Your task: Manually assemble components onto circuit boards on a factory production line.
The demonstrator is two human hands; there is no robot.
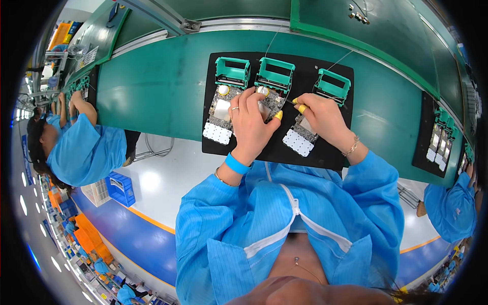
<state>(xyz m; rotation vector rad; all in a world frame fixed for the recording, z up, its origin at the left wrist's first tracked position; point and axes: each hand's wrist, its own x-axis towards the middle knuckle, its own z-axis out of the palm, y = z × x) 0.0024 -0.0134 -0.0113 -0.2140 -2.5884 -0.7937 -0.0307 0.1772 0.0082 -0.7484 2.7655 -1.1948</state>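
Three circuit boards, each joined to a teal plastic frame, lie on a black mat [274, 152]. My left hand [249, 122] is on the middle circuit board [274, 99], its fingers over the left side and its yellow-capped thumb by the right edge, holding it down. The middle teal frame [275, 62] stands just beyond the fingertips. To the right of that board, my right hand [325, 118] pinches a thin dark rod-like piece [288, 100] between yellow-capped fingertips; its exact kind is unclear. Under this hand is the right circuit board [298, 142], partly covered.
At the left of the mat sits another circuit board [217, 133] with its teal frame [232, 70]. A green-edged raised panel [356, 35] runs along the back of the green table [152, 96]. Co-workers in blue sit at both sides; a second black mat [423, 137] holds more boards.
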